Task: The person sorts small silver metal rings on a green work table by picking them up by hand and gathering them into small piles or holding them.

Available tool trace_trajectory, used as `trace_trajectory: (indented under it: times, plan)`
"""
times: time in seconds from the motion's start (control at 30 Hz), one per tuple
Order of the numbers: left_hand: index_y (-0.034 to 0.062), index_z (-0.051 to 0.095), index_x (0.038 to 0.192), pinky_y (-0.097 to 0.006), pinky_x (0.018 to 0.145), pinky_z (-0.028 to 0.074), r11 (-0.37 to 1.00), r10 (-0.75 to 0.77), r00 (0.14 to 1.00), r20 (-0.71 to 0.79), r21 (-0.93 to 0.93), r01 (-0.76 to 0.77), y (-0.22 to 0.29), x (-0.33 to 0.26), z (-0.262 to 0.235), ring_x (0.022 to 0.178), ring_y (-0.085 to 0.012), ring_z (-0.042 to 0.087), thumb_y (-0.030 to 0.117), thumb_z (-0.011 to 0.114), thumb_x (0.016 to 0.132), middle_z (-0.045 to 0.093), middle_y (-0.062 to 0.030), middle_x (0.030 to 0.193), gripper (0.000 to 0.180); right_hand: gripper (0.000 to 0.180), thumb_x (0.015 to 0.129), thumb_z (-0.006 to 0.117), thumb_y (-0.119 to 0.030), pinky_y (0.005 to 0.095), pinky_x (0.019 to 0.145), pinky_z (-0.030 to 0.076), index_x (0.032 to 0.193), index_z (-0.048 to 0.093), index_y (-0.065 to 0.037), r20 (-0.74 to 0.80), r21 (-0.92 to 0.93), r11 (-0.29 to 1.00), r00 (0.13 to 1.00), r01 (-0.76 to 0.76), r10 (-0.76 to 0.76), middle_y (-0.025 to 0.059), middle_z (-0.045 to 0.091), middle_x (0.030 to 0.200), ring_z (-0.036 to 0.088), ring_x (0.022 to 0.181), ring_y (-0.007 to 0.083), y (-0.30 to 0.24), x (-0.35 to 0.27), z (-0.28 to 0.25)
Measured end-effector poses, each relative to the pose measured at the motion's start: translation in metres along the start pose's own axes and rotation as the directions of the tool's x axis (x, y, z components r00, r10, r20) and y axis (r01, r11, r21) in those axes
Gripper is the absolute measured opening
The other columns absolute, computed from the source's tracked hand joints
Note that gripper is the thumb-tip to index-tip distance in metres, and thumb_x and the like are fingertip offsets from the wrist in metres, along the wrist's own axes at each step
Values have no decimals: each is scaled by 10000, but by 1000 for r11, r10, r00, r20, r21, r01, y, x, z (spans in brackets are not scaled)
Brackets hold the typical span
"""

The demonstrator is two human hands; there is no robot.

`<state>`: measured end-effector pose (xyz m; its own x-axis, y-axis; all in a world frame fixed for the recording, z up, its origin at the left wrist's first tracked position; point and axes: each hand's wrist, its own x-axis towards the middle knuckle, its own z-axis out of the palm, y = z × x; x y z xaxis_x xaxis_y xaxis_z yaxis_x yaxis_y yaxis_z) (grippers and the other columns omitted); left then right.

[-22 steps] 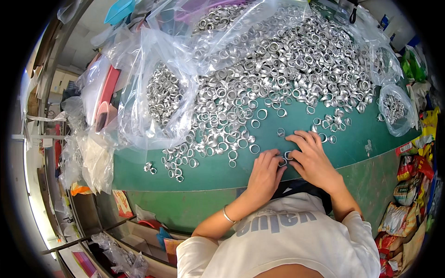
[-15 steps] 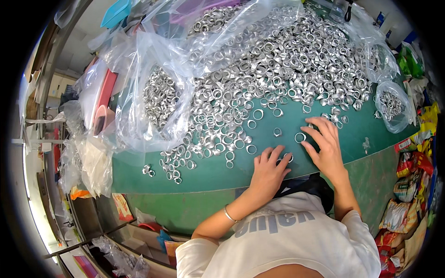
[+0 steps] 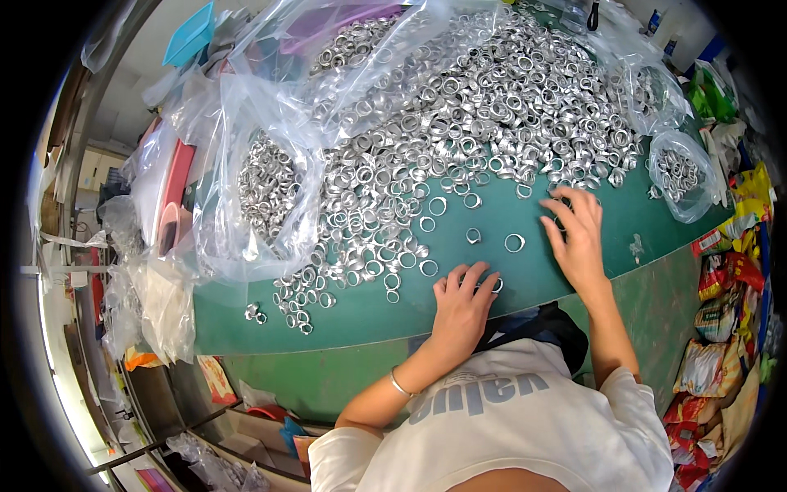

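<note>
Many silver metal rings lie in a wide heap [image 3: 525, 98] on the green tabletop. My left hand [image 3: 461, 305] rests near the table's front edge, its fingers bent and spread on the surface. One ring [image 3: 498, 285] lies by that hand, partly hidden by its fingers. My right hand [image 3: 579, 238] is farther forward, thumb and fingers apart, with the fingertips close to the heap's near edge. Whether those fingertips touch a ring cannot be made out. Between the hands lies a single ring [image 3: 514, 243], and a smaller-looking ring [image 3: 473, 236] is left of it.
Clear plastic sheeting [image 3: 270, 107] covers part of the rings on the left. A clear bag of rings [image 3: 680, 176] stands at the right. Beyond are a pink-red bin [image 3: 175, 184] and a blue basket [image 3: 189, 34]. Colourful packets [image 3: 713, 320] line the right side.
My right hand has moved away from the single ring, forward to the heap's edge, and that ring stays on the table. My left hand has barely moved; the whole view has shifted slightly.
</note>
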<state>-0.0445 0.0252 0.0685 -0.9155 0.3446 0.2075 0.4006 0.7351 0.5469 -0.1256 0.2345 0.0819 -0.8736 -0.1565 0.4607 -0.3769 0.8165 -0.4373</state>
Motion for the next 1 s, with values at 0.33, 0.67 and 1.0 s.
trace_trajectory:
  times: [0.33, 0.67, 1.0]
  plan:
    - [80, 586, 1166, -432, 905, 339, 999, -32, 999, -20, -24, 31, 0, 0, -2, 1122, -309, 476, 37, 663, 789, 512, -92, 1240, 387, 99, 755, 669, -38, 473, 958, 338, 835, 617, -14, 232, -61, 995, 971, 82, -66, 103, 544, 1094, 484, 1088, 297, -25, -9, -11]
    - [99, 550, 1254, -465, 925, 328, 1000, -9, 999, 31, -4, 9, 10, 9, -3, 1157, -325, 437, 115, 717, 766, 463, -83, 1330, 516, 76, 759, 702, -58, 376, 811, 441, 777, 631, -37, 105, 253, 966, 994, -59, 33, 92, 636, 914, 582, 887, 286, -21, -20, -23]
    - [79, 572, 1131, -476, 917, 328, 1000, 17, 1000, -18, -15, -18, 8, 13, 5, 1154, -334, 451, 63, 695, 772, 482, -99, 1288, 380, 136, 724, 699, -13, 391, 737, 381, 805, 592, -33, 105, -219, 961, 975, -170, 196, 91, 542, 895, 518, 876, 291, 19, -29, -46]
